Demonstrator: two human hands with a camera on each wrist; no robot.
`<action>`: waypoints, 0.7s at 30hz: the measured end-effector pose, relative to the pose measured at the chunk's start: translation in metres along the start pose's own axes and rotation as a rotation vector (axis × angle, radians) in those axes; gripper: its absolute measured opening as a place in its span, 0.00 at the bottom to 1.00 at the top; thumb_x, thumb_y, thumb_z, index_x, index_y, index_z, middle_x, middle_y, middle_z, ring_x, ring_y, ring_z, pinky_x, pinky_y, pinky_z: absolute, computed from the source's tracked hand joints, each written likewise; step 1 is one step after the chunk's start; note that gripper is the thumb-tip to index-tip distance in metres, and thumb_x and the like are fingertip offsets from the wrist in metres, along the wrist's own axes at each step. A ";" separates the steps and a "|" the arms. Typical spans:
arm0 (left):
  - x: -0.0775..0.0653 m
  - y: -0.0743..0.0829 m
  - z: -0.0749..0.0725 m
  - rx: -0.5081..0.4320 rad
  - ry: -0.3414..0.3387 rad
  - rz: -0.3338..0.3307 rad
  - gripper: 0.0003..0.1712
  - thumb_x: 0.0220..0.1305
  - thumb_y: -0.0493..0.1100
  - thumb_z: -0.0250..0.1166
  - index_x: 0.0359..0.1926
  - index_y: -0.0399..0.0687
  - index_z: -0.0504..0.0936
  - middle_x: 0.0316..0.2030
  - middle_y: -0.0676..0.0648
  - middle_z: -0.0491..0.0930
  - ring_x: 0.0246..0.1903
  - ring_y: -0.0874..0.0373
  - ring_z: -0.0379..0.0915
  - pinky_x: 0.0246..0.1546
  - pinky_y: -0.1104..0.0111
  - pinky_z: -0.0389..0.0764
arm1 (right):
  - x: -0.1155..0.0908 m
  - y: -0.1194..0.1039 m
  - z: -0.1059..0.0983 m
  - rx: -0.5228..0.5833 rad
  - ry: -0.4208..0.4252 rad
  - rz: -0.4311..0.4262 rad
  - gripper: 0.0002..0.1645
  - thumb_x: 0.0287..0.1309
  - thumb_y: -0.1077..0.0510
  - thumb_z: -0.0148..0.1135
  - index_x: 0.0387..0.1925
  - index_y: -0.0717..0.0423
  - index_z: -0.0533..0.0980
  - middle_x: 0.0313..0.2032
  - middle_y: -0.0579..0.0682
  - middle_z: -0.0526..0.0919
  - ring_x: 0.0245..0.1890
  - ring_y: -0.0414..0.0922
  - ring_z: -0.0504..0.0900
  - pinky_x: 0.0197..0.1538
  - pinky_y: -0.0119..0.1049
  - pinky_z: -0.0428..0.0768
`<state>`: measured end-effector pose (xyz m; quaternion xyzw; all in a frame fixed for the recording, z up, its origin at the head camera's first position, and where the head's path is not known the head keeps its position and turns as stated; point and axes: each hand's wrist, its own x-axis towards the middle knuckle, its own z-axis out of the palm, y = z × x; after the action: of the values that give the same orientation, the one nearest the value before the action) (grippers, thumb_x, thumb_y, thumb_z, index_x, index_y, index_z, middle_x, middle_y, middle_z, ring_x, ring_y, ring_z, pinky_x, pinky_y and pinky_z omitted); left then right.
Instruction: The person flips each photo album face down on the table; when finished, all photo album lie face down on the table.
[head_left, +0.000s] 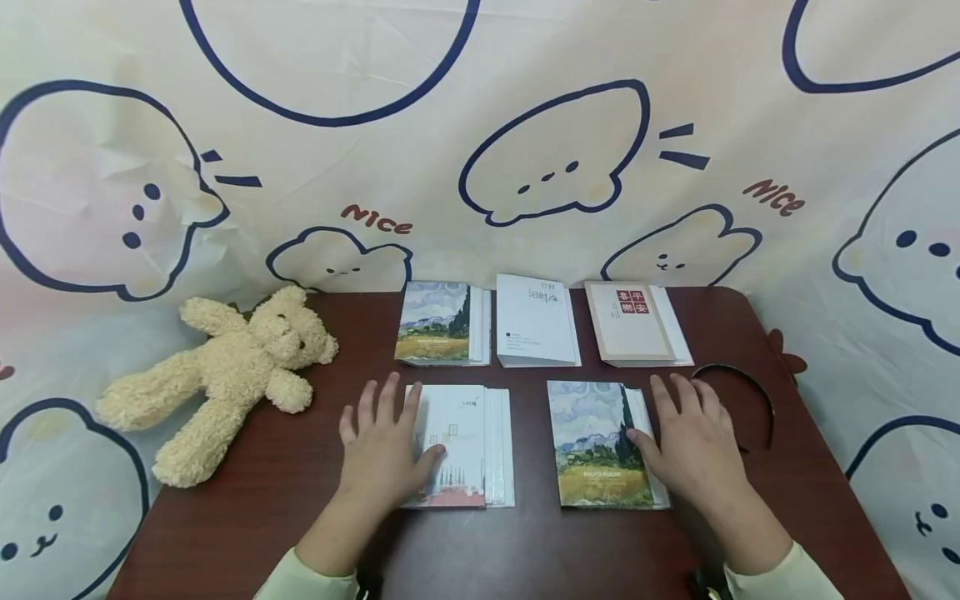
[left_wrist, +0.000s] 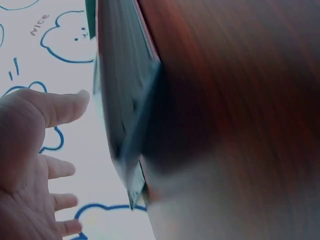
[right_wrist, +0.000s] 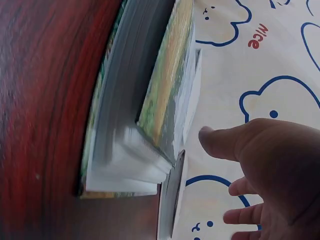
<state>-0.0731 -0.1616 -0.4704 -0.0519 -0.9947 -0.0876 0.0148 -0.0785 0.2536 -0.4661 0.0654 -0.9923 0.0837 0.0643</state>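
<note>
Left hand and right hand, fingers spread, gripping nothing, are at the outer edges of the pink-bottomed white album and front landscape-covered photo album on the tabletop; likely light, stiff-covered, best pinched across both covers.

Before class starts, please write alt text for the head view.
A person's spread hands flank a white album and a landscape-covered photo album, thumbs overlapping both, on a dark wooden table. Three more albums line the back; a teddy bear lies left, a dark curved band right.
</note>
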 end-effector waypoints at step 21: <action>0.001 0.075 0.017 -0.402 -0.035 0.155 0.39 0.66 0.54 0.71 0.74 0.49 0.72 0.66 0.40 0.73 0.66 0.38 0.65 0.62 0.45 0.74 | -0.021 -0.011 0.009 0.204 -0.081 0.056 0.47 0.65 0.40 0.68 0.74 0.64 0.66 0.66 0.69 0.70 0.65 0.71 0.67 0.58 0.72 0.70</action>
<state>-0.0668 -0.0854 -0.4743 -0.1318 -0.9503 -0.2821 -0.0067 -0.0574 0.2441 -0.4759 0.0473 -0.9818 0.1832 0.0150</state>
